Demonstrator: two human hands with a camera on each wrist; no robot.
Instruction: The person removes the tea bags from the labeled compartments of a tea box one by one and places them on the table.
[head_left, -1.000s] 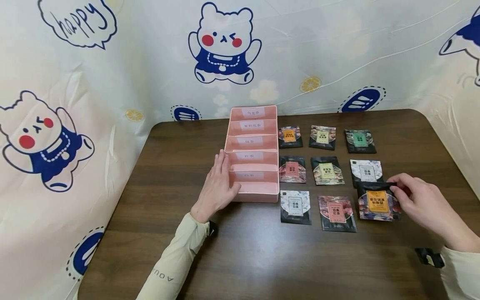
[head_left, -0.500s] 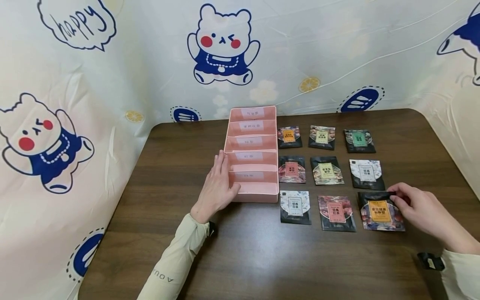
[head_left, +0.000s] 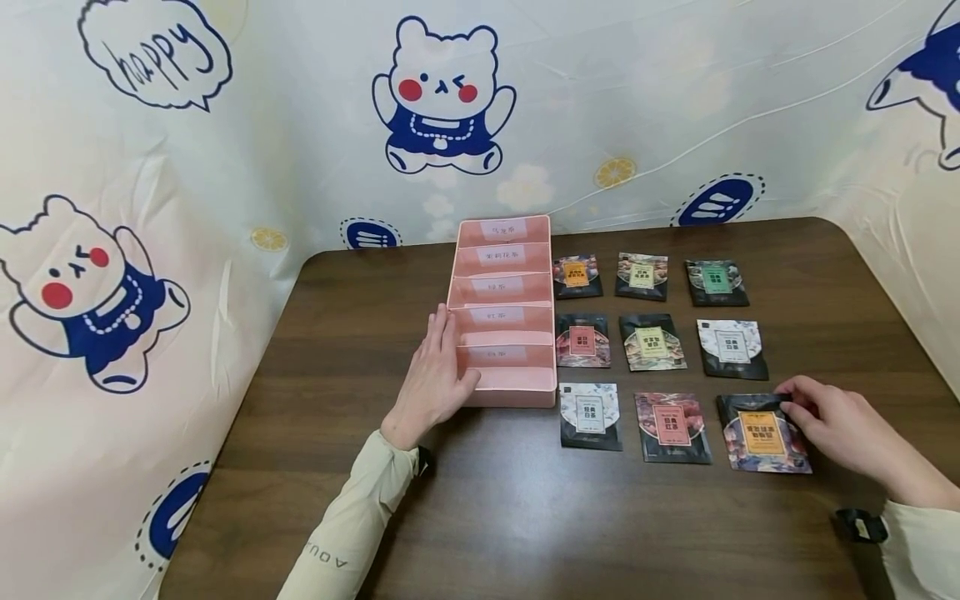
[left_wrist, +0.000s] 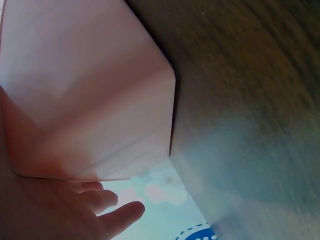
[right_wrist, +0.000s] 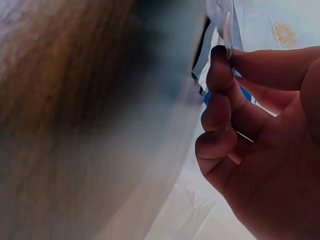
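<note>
My left hand (head_left: 429,383) rests against the left side of a pink divided box (head_left: 517,398), its fingers fairly straight along the wall; the left wrist view shows the hand (left_wrist: 70,210) beside the box wall (left_wrist: 100,100). On the right, my right hand (head_left: 847,429) pinches the top right corner of a black tea sachet with an orange label (head_left: 765,433). In the right wrist view, thumb and forefinger of that hand (right_wrist: 265,125) meet on the sachet's edge (right_wrist: 225,25). The sachet lies at or just over the tabletop; I cannot tell which.
Several other tea sachets lie in rows right of the box, among them a white one (head_left: 732,348), a red one (head_left: 672,427) and a green one (head_left: 716,282). Paper labels mark the box's compartments. A printed curtain (head_left: 300,125) hangs behind the brown table (head_left: 525,517).
My right hand has moved the orange-labelled sachet toward me and down, off the white sachet it overlapped, into line with the front row. My left hand has stayed at the box.
</note>
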